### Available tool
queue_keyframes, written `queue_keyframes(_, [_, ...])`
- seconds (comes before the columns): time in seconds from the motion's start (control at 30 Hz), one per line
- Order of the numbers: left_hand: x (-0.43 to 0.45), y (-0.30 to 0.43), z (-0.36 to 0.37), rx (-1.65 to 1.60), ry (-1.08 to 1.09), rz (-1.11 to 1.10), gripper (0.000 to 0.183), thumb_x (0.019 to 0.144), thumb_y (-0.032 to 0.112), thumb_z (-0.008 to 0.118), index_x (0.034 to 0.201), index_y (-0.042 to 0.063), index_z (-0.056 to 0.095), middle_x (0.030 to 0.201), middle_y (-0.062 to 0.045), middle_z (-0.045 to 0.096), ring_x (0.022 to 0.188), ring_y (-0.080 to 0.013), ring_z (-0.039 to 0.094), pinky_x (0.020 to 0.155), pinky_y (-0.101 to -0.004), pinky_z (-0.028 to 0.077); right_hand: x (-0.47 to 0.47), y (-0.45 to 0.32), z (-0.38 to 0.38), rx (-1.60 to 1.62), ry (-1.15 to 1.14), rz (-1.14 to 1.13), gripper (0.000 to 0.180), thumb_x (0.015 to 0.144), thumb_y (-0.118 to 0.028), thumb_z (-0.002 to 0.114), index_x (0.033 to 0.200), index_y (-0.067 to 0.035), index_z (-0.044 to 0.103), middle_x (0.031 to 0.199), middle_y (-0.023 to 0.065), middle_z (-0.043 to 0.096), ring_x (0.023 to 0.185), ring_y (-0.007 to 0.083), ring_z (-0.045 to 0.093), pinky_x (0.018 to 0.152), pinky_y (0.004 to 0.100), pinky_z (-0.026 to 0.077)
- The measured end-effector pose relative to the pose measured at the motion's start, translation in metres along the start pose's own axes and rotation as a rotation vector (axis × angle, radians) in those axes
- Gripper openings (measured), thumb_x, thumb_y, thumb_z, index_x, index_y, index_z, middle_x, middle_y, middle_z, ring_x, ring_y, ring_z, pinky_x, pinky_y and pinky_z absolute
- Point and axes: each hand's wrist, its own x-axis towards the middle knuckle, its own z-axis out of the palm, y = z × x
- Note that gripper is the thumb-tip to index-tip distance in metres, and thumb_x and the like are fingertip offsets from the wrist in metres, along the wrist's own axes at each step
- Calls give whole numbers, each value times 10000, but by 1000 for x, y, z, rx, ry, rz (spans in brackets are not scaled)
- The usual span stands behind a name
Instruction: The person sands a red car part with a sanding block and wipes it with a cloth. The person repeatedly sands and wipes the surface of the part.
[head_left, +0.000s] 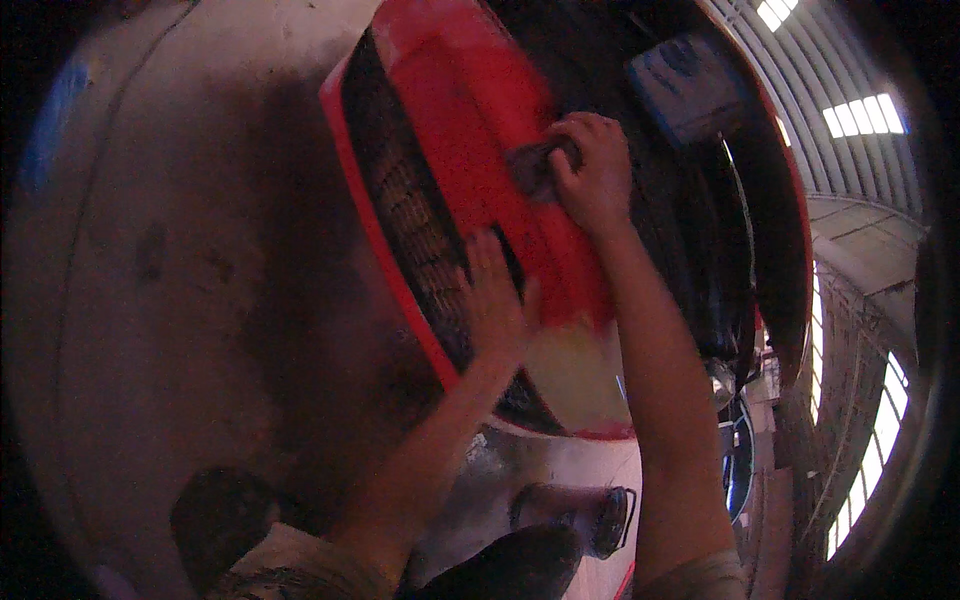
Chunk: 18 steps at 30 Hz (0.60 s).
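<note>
A red car bumper (480, 112) stretches before me, with a black mesh grille (409, 202) along its lower side. Its near corner has a dull yellowish-beige patch (581, 367). My right hand (596, 165) holds a dark grey pad or folded cloth (534, 171) against the bumper's upper red face; its exact kind is too blurred to tell. Flat on the bumper beside the grille lies my left hand (491, 300), fingers spread and holding nothing. A dark slot shows just past its fingers.
Black car bodywork (675, 225) rises right of the bumper, with a greyish-blue box-like object (686, 86) on it. A dark bucket-like container (566, 514) with a handle stands near my legs. Stained concrete floor (172, 300) spreads to the left.
</note>
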Motion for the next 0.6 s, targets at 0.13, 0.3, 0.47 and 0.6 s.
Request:
queue_keyframes(0.13, [1, -3, 0, -61, -30, -13, 760, 1083, 414, 454, 1658, -6, 188, 1735, -215, 184, 1614, -374, 156, 1270, -629, 104, -14, 0, -22, -70, -18, -33, 304, 794, -163, 731, 1097, -132, 724, 1196, 88, 666, 1193, 340, 582, 1041, 488, 457])
queue_keyframes(0.3, [90, -36, 1, -56, -1, -39, 746, 1090, 393, 436, 1661, -6, 170, 1741, -220, 152, 1616, -391, 130, 1257, -659, 93, -108, 3, -90, -152, -71, 92, 344, 770, -178, 751, 1112, -152, 724, 1199, 84, 656, 1198, 353, 576, 1081, 510, 443])
queue_keyframes(0.47, [0, 2, -1, -51, -40, 88, 710, 1106, 366, 394, 1670, 9, 151, 1749, -212, 120, 1614, -412, 111, 1248, -680, 90, -201, 3, -119, -64, 67, 209, 333, 774, -131, 718, 1107, -133, 719, 1208, 119, 650, 1183, 363, 579, 1063, 522, 452])
queue_keyframes(0.6, [24, -7, -1, -77, -82, 62, 698, 1111, 358, 388, 1669, 9, 156, 1747, -217, 121, 1613, -418, 110, 1245, -684, 92, -208, 4, -112, -114, 52, 252, 313, 766, -111, 694, 1078, -122, 722, 1174, 132, 654, 1142, 358, 593, 1043, 506, 459])
